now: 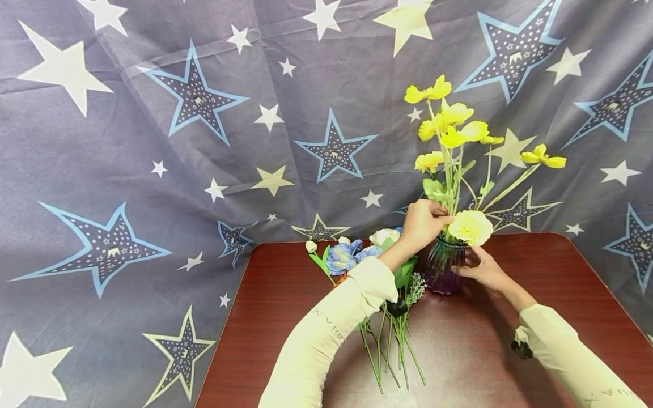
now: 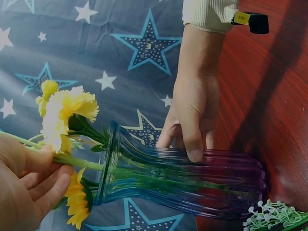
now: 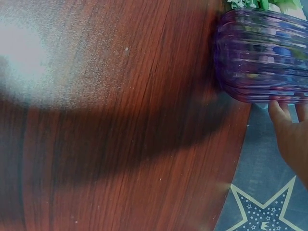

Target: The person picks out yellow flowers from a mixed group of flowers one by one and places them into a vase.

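A ribbed glass vase [image 1: 442, 266], bluish at the neck and purple toward its base, stands upright on the table. Yellow flowers [image 1: 456, 136] on tall stems rise from it, and a pale yellow bloom [image 1: 470, 228] sits low at its rim. My left hand [image 1: 424, 224] pinches a green flower stem [image 2: 77, 161] just above the mouth; the stem runs down into the glass. Against the vase's right side, my right hand [image 1: 482, 271] holds the glass, its thumb [image 2: 194, 144] on the near face and the other fingers partly hidden behind.
Left of the vase lies a bunch of blue and white flowers [image 1: 343, 256], partly behind my left forearm, with green stems [image 1: 382, 351] pointing to the table's front. Small white sprigs [image 2: 274, 215] lie close to the vase's base. A star-patterned curtain [image 1: 245, 141] hangs behind the brown table [image 1: 551, 283].
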Demonstrator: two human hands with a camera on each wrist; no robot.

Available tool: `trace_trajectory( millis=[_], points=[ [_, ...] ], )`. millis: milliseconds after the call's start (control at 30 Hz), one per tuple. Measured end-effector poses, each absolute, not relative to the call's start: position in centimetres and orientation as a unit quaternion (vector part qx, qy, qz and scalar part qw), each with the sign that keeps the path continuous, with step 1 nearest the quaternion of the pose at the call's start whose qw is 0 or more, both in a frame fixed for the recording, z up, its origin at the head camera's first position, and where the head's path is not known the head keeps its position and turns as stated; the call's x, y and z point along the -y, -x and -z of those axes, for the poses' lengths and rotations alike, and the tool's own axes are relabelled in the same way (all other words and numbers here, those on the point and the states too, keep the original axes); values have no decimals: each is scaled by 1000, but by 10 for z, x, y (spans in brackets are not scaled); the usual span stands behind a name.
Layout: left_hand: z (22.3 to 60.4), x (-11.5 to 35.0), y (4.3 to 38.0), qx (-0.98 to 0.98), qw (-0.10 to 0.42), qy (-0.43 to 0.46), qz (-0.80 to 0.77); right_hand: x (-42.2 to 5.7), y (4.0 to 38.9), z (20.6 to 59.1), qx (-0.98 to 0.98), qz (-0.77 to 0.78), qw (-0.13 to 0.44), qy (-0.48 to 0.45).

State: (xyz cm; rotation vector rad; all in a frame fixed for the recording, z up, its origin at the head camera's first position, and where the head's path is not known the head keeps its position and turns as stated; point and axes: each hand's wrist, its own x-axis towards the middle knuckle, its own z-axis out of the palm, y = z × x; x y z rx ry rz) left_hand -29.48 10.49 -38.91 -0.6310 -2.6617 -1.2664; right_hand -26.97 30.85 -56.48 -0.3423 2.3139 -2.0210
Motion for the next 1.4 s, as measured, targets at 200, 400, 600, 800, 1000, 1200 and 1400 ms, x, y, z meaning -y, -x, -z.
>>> trace_trajectory(
  millis=[200, 400, 600, 800, 1000, 1200, 1400],
  points=[
    [392, -107, 295, 895, 56, 204, 393, -309, 269, 564, -754, 650, 36, 92],
    [396, -109, 295, 903, 36, 185, 387, -310, 269, 563, -755, 649, 41, 86],
    [396, -110, 296, 905, 33, 179, 385, -310, 268, 563, -752, 653, 35, 89],
    [399, -111, 296, 905, 26, 179, 384, -309, 268, 563, -746, 658, 31, 100],
    [404, -110, 296, 913, 30, 205, 351, -307, 269, 566, -742, 661, 21, 110],
    [405, -110, 298, 918, 36, 210, 335, -307, 269, 566, -736, 668, 21, 112],
    [405, -110, 296, 913, 30, 205, 350, -307, 267, 565, -731, 673, 16, 114]
  ],
)
